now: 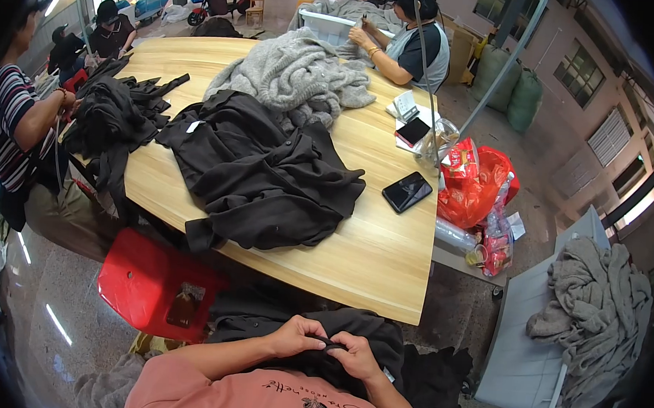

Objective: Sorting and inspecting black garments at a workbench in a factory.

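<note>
A black garment (378, 338) lies across my lap below the wooden table's (368, 260) near edge. My left hand (296, 335) and my right hand (354, 355) meet close in front of my chest, both pinching a fold of that black cloth between the fingers. More dark fabric hangs down by my right side.
On the table lie a heap of black clothes (261, 173), a grey knit pile (298, 77), another black pile (113, 113) and a dark phone (407, 191). A red stool (147, 282) stands left; red bags (476, 184) and a grey-draped chair (592, 313) right. Other people work around the table.
</note>
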Demonstrator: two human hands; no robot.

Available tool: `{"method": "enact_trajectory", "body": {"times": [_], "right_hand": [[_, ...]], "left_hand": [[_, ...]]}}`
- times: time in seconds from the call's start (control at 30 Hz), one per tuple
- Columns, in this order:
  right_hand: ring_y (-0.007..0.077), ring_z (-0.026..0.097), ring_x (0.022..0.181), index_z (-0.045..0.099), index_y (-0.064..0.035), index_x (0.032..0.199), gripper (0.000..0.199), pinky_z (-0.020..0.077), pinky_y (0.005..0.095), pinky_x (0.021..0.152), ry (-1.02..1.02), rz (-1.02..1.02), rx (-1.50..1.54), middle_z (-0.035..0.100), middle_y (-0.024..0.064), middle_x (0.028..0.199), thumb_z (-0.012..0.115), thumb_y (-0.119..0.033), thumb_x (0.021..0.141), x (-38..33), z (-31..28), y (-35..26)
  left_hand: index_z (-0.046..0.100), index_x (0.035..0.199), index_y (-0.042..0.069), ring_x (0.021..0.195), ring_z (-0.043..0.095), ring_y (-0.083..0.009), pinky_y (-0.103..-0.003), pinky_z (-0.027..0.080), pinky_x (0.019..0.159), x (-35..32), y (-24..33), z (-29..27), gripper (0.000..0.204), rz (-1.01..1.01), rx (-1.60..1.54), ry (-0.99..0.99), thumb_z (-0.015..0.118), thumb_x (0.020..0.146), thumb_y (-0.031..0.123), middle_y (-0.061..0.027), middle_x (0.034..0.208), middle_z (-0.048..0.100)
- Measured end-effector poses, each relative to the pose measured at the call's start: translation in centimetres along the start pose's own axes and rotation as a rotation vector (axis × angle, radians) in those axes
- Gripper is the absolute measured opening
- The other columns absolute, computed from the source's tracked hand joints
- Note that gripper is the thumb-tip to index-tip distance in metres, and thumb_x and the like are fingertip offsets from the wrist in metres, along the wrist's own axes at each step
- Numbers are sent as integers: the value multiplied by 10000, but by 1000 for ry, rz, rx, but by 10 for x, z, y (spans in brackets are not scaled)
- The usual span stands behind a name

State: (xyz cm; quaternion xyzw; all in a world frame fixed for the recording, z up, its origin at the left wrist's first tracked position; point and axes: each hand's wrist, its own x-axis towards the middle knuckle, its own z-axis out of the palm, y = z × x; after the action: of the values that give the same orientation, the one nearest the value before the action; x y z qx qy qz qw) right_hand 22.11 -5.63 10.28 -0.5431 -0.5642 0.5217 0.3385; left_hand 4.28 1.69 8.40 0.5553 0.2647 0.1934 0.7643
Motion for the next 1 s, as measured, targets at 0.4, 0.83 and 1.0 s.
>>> {"method": "enact_trajectory", "body": {"times": [0.4, 0.83, 1.0], "right_hand": [[317, 560, 606, 554, -17, 805, 103, 446, 363, 514, 269, -314, -318, 541, 132, 696, 580, -29, 707, -6, 19, -3], [304, 521, 511, 486, -49, 680, 77, 429, 384, 450, 640, -322, -567, 493, 115, 635, 563, -45, 679, 16, 25, 14], [287, 532, 539, 493, -43, 727, 99, 433, 360, 460, 618, -450, -542, 487, 106, 673, 579, -42, 679, 5, 14, 8]], "left_hand": [[625, 771, 2, 664, 507, -38, -192, 421, 615, 5, -7, -3, 44, 33, -53, -1, 634, 728, -2, 2, 704, 604], [602, 771, -14, 614, 547, -80, -259, 451, 551, 13, -11, 18, 45, 195, 435, 409, 619, 744, 18, -48, 671, 614], [631, 891, -6, 677, 562, -74, -221, 454, 638, 23, 1, 17, 128, 185, 329, 159, 593, 789, 60, -67, 742, 645]]}}
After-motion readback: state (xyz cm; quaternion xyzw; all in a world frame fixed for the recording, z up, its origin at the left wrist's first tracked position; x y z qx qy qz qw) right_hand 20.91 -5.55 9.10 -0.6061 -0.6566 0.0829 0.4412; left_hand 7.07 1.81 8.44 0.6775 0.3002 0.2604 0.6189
